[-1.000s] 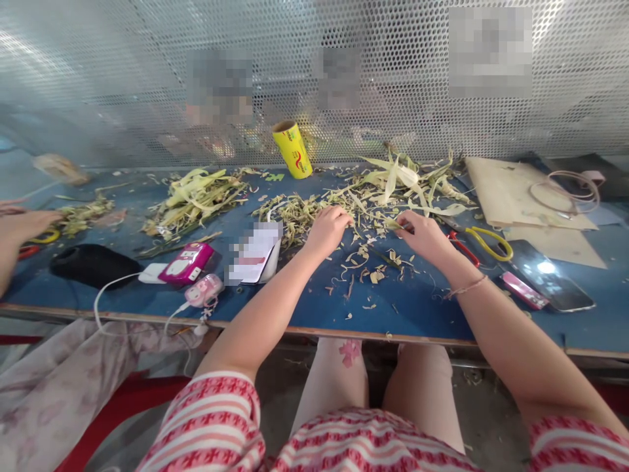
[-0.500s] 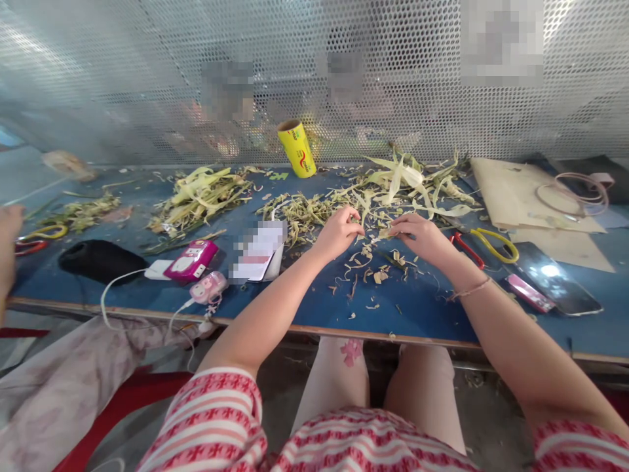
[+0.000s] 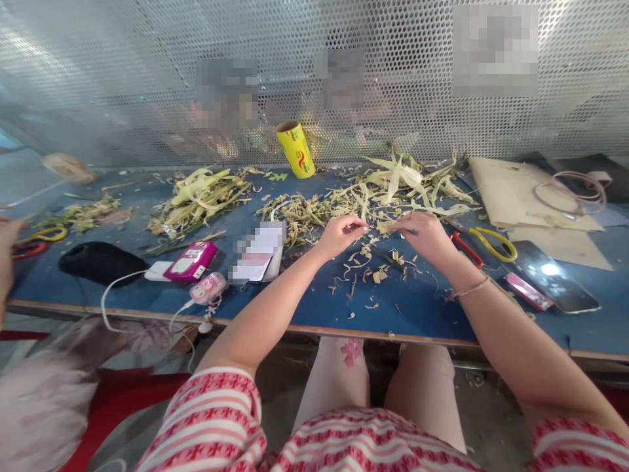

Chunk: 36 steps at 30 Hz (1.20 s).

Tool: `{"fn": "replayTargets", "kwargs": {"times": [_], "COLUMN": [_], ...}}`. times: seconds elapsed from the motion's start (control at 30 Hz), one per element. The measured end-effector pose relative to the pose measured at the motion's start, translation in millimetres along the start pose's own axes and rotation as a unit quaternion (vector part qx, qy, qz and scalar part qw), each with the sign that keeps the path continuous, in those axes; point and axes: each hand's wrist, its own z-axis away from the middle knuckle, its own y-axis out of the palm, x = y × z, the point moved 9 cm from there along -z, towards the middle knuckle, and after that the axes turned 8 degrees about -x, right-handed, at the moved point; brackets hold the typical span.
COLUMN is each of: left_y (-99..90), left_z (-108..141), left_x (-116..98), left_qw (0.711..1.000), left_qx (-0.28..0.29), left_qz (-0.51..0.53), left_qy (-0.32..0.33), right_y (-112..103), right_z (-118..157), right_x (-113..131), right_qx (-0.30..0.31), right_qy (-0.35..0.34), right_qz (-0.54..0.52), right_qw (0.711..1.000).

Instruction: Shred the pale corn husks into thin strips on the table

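My left hand point(image 3: 341, 237) is closed in a pinch above the blue table point(image 3: 314, 301); a tiny pale bit shows at its fingertips, too small to name. Facing it, my right hand point(image 3: 423, 237) pinches a pale yellowish leaf scrap point(image 3: 384, 227). Behind both hands spreads a heap of dry, shredded plant trimmings point(image 3: 307, 216). Long pale leaves point(image 3: 400, 178) lie on the heap's right part. Small loose scraps point(image 3: 378, 276) are scattered between my forearms. Scissors point(image 3: 494, 244) with one yellow and one red handle lie beside my right wrist.
A yellow tube point(image 3: 297, 151) stands by the perforated metal screen point(image 3: 304, 39). Left are a phone point(image 3: 258, 252), pink charger point(image 3: 194, 259), black pouch point(image 3: 101, 263) and a leaf bundle point(image 3: 201, 196). Right are a dark phone point(image 3: 557, 278) and brown paper point(image 3: 521, 193). Another person's hand point(image 3: 7, 252) is far left.
My left hand has lowered slightly and its fingertips have shifted a little right. My right hand stays nearly in place. The other person's leg and hand at the left have moved.
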Motion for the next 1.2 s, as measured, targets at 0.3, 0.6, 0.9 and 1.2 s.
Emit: {"fn": "replayTargets", "kwargs": {"times": [0.3, 0.6, 0.9, 1.2], "left_y": [-0.9, 1.1, 2.3, -6.7], "left_z": [-5.4, -1.3, -1.1, -0.9], "left_x": [26.7, 19.9, 25.9, 40.4], "left_qw": [0.996, 0.996, 0.994, 0.982], "left_qx": [-0.029, -0.014, -0.015, -0.058], "left_qz": [0.065, 0.063, 0.071, 0.066], "left_qy": [-0.052, -0.059, -0.085, -0.166], "right_y": [3.5, 6.6, 5.4, 27.0], "right_z": [0.2, 0.9, 1.8, 8.1], "right_x": [1.3, -1.4, -2.3, 7.1], "right_qx": [0.031, 0.039, 0.047, 0.142], "right_qy": [0.043, 0.049, 0.081, 0.005], "right_qz": [-0.018, -0.015, -0.021, -0.02], "right_qw": [0.998, 0.998, 0.995, 0.99]}}
